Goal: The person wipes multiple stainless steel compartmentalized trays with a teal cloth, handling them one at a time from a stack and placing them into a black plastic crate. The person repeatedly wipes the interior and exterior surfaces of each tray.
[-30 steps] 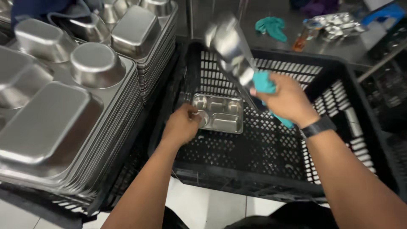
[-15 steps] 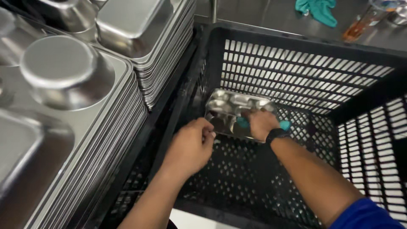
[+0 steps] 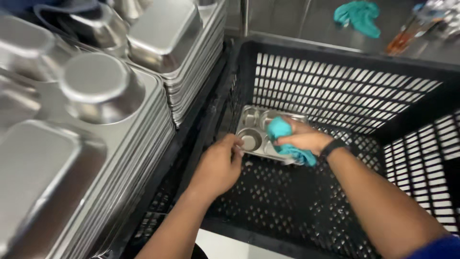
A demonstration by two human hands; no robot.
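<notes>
Stacks of upturned steel trays (image 3: 96, 144) stand at the left beside a black crate (image 3: 335, 62). Inside it, the left hand (image 3: 218, 165) pinches the near edge of a compartment tray (image 3: 254, 136) lying on the crate floor. The right hand (image 3: 306, 139), closed on a teal cloth (image 3: 282, 136), presses on that tray.

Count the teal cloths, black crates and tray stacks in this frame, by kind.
Teal cloths: 2, one in the right hand, one on the steel counter
Black crates: 1 in full view
Stacks of upturned steel trays: 2
Steel trays in the crate: 1, left hand at its edge
Total: 6
</notes>
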